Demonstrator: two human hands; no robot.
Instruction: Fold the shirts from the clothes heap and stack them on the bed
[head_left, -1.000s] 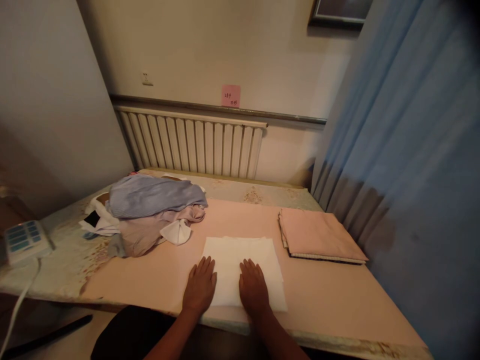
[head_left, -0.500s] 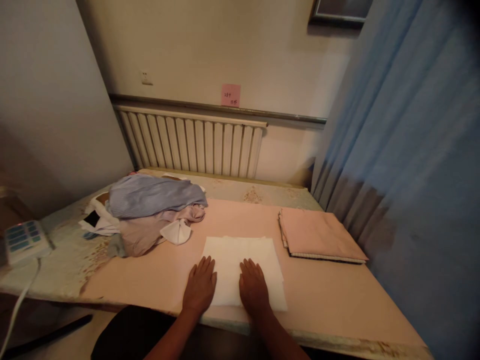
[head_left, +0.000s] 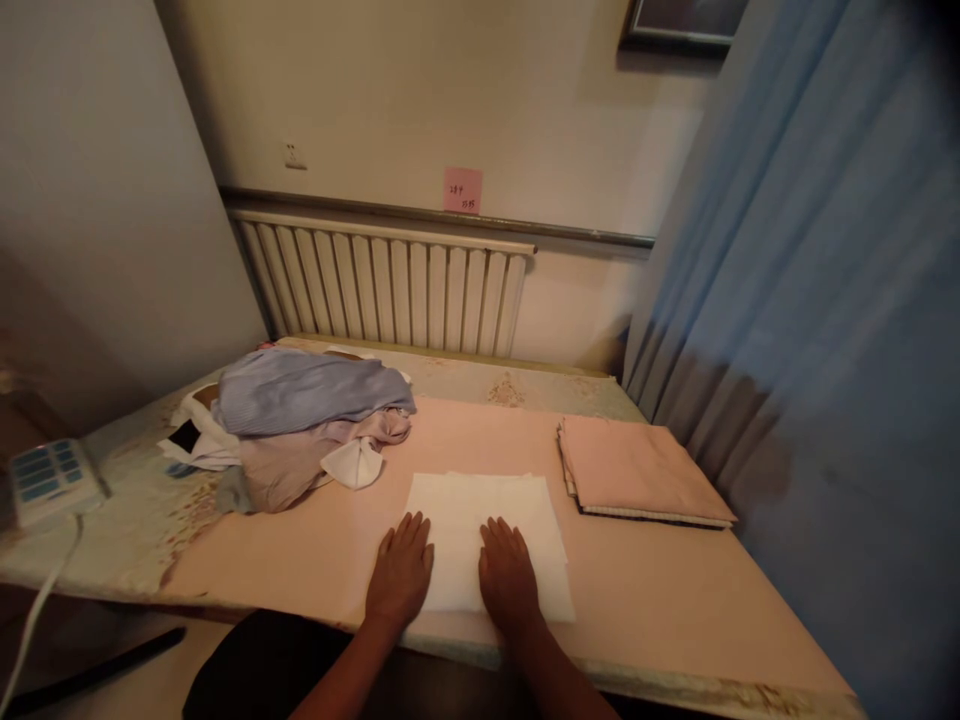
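A white folded cloth lies flat near the front edge of the table, on a pink cover. My left hand rests palm down over its left edge, fingers stretched forward. On the right part of the same cloth lies my right hand, also palm down and flat. Neither hand grips anything. To the right sits a neat stack of folded cloths with a pink one on top. A loose heap of clothes, blue-grey, pinkish and white, is at the left.
A white device with blue keys and a cable stands at the table's left end. Behind the table are a radiator and a wall with a pink note. A blue curtain hangs along the right side.
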